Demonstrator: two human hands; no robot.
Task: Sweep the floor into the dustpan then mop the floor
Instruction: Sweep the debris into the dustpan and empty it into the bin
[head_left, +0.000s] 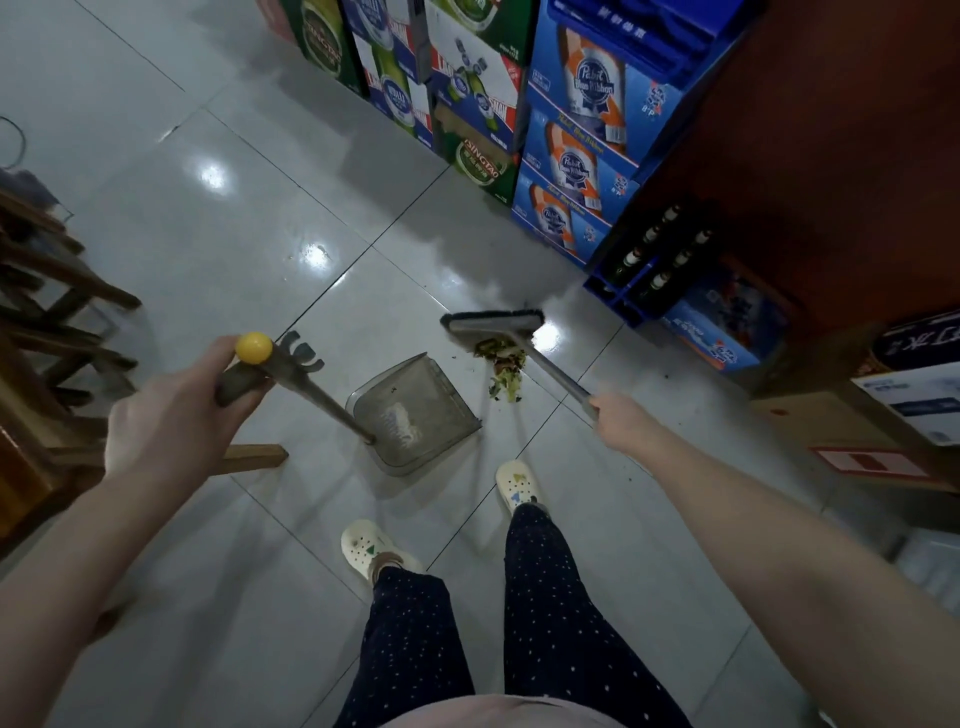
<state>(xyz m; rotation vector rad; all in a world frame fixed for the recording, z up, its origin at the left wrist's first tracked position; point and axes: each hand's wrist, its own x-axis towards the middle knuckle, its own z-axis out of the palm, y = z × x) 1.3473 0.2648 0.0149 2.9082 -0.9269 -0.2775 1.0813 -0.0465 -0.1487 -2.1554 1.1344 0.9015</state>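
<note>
- Left hand (176, 415) is clenched round the top of the dustpan handle (311, 395), just below its yellow knob (253, 347). The handle slants down to the dustpan (415, 410), which rests on the floor (208, 234) ahead of the feet.
- Right hand (621, 418) grasps the broom shaft (556, 371), which runs forward and leftward to the broom head (493, 323), bristles down.
- Debris pile (504, 371) (leafy scraps, green and brown) lies on the near side of the broom head, under the shaft, just right of the pan's open edge.
- Judgement: the pile sits between head and pan, nearer the right hand, so the stroke should go leftward across the lip.
- No mop in view.
</note>
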